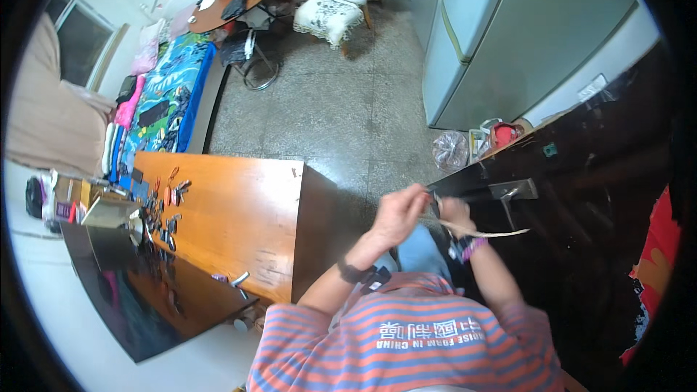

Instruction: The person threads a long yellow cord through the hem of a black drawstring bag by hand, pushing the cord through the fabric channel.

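Spreading from 2 to 5 o'clock, a dark door [581,261] is among the largest things in view, with a tall pale fridge [537,43] between 1 and 2 o'clock. A bed [163,94] lies at 10 o'clock, and a wooden desk [239,196] stands between 8 and 9, small tools [163,210] scattered along its far left side. A metal door handle [515,190] sits at 3 o'clock, just beyond the hands.

Near 4 o'clock, the left hand [398,216] has its fingers drawn in narrow; exactly what they pinch, I cannot tell. Just beside it, the right hand [455,214] is curled but blurred, so its grip cannot be told either. A thin pale strip [486,233] crosses below the right hand, its free end pointing to 4 o'clock. Between the hands is a small dark piece [434,205].

The step in hand looks like two-handed work on the strip and dark piece. The next move probably calls for a steady left pinch and fine right-finger control, the loose end clear.
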`<state>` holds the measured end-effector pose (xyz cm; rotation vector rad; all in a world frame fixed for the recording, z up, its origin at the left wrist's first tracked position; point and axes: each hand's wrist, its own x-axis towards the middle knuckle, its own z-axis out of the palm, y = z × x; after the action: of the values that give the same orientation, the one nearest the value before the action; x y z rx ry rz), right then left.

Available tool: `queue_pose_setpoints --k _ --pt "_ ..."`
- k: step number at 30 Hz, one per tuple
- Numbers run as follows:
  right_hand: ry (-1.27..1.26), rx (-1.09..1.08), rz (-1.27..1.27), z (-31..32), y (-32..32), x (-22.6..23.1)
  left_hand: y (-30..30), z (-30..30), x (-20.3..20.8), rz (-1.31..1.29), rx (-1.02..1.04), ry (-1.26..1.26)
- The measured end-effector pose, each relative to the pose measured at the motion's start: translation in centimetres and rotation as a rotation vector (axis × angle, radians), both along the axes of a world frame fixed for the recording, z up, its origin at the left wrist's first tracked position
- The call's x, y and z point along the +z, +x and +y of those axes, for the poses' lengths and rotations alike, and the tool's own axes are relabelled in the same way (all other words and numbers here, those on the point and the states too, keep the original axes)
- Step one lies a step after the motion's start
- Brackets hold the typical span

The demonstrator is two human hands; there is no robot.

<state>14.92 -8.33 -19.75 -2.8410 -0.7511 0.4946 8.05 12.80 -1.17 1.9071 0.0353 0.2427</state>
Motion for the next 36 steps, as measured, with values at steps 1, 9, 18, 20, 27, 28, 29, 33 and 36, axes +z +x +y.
queue_pose_setpoints --k 1,9,18,20,27,28,29,33,36 --pt "0.024 -0.086 -0.066 0.7 4.9 0.7 1.1 0.8 -0.9 -0.003 0.092 -0.055" --pt "-0.417 -0.458 -0.096 -0.6 19.8 -1.3 6.2 11.8 -6.2 0.260 0.271 -0.267" --pt "-0.473 -0.776 -0.025 -3.8 23.8 -4.5 21.0 18.8 -5.4 0.379 -0.141 -0.132" --pt "-0.519 -0.837 -0.115 -1.5 22.9 -3.3 24.5 18.4 -5.6 0.408 -0.258 -0.049" --pt "-0.533 -0.941 -0.081 9.1 17.0 0.1 37.4 19.0 -7.9 0.467 -0.760 -0.073" --pt "-0.505 -1.006 0.052 9.4 15.6 1.1 39.1 18.0 -7.5 0.471 -0.842 -0.030" --pt "-0.457 -1.052 0.185 10.5 13.8 1.6 39.4 17.6 -7.9 0.441 -0.894 -0.052" --pt "-0.381 -1.216 0.369 15.0 8.1 2.1 44.4 18.7 -7.9 0.441 -0.989 -0.064" --pt "-0.384 -1.295 0.337 18.0 2.9 1.4 46.1 19.3 -8.0 0.483 -1.004 -0.081"
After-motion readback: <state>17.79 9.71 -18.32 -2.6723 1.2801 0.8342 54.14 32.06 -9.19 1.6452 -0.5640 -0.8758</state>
